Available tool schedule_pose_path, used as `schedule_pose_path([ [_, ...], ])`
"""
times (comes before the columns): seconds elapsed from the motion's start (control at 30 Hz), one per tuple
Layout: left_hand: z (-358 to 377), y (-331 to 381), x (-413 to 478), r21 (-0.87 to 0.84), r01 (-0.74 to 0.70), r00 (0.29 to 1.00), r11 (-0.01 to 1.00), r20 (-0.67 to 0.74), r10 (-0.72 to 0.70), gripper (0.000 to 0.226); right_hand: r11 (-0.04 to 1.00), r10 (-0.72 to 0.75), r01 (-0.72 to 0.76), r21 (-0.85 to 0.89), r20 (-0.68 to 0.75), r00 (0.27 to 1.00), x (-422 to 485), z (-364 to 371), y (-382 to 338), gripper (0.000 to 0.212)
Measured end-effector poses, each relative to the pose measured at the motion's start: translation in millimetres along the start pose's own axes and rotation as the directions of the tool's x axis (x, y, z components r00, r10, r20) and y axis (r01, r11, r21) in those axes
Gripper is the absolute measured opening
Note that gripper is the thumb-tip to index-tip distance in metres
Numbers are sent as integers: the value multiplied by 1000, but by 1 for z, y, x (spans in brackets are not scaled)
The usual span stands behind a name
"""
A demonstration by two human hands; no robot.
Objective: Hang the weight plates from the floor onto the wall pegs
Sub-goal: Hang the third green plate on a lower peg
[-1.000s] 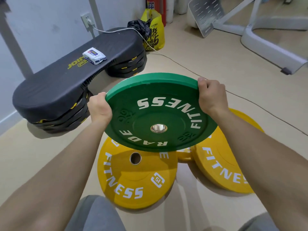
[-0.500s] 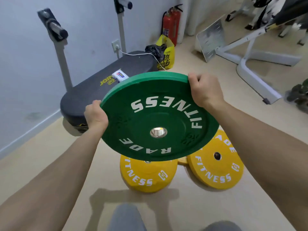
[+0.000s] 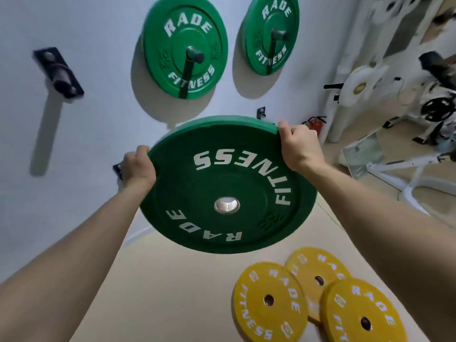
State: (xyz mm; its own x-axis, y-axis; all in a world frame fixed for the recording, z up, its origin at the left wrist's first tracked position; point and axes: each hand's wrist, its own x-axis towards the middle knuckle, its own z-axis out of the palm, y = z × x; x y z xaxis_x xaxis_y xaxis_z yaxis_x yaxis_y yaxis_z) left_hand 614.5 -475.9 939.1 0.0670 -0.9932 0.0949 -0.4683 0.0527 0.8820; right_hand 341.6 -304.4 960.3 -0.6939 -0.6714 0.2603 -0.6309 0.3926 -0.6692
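While both hands clamp its rim, the green plate [image 3: 227,186] hangs in the air in front of the wall, tilted with its lettered face toward the camera and its steel-lined centre hole [image 3: 226,205] showing. The left hand [image 3: 138,166] is wrapped over the left edge and the right hand [image 3: 299,146] over the upper right edge, each grip closed firmly on the plate. It looks heavy, rigid and rubber-coated, so it should not slip easily, but its weight will likely drag downward; opposite points on the rim seem the sound place to hold it. Above the grip, two more green plates [image 3: 185,46] already sit on wall pegs, and up and to the left of the left hand a bare peg [image 3: 59,75] juts from its black bracket. Another bracket [image 3: 261,112] peeks out just behind the plate's top edge. Below the right hand, three yellow plates [image 3: 269,301] lie overlapping on the floor [image 3: 160,292], and exercise machines [image 3: 407,99] stand farther to the right, well clear of the wall.
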Motion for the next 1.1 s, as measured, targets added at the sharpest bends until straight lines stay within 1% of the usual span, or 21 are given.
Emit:
schedule_pose_path([
  [0.13, -65, 32, 55, 2, -45, 993, 999, -110, 45, 40, 996, -88, 87, 34, 7, 996, 36, 17, -85, 68],
  [0.23, -98, 42, 92, 16, -63, 975, 998, -214, 65, 44, 985, -163, 162, 63, 9, 987, 66, 34, -130, 65],
  [0.33, -132, 51, 138, 15, -71, 954, 997, -291, 73, 45, 970, -207, 200, 139, 37, 978, 103, 59, -182, 65],
  [0.43, -160, 65, 184, 33, -60, 936, 998, -345, 68, 45, 954, -258, 248, 166, 42, 965, 142, 88, -233, 61],
  [0.5, -176, 71, 215, 43, -62, 923, 997, -379, 73, 48, 933, -330, 314, 175, 68, 942, 167, 109, -266, 53],
  [0.57, -193, 72, 250, 61, -48, 904, 997, -422, 70, 55, 908, -411, 396, 137, 108, 905, 195, 136, -301, 41],
  [0.67, -215, 83, 316, 91, -44, 874, 995, -479, 83, 57, 890, -453, 437, 130, 137, 881, 244, 176, -350, 35],
  [0.83, -247, 91, 410, 156, 2, 836, 988, -542, 84, 50, 838, -544, 518, 173, 171, 822, 299, 234, -428, 23],
  [0.9, -259, 85, 447, 144, 20, 826, 989, -560, 65, 52, 832, -554, 528, 171, 188, 811, 315, 260, -456, 18],
  [1.07, -273, 66, 519, 144, 61, 851, 988, -525, 24, 52, 840, -542, 523, 144, 236, 806, 339, 323, -498, 13],
  [1.1, -274, 63, 530, 155, 69, 860, 986, -510, 20, 52, 850, -527, 506, 145, 239, 816, 342, 334, -501, 13],
])
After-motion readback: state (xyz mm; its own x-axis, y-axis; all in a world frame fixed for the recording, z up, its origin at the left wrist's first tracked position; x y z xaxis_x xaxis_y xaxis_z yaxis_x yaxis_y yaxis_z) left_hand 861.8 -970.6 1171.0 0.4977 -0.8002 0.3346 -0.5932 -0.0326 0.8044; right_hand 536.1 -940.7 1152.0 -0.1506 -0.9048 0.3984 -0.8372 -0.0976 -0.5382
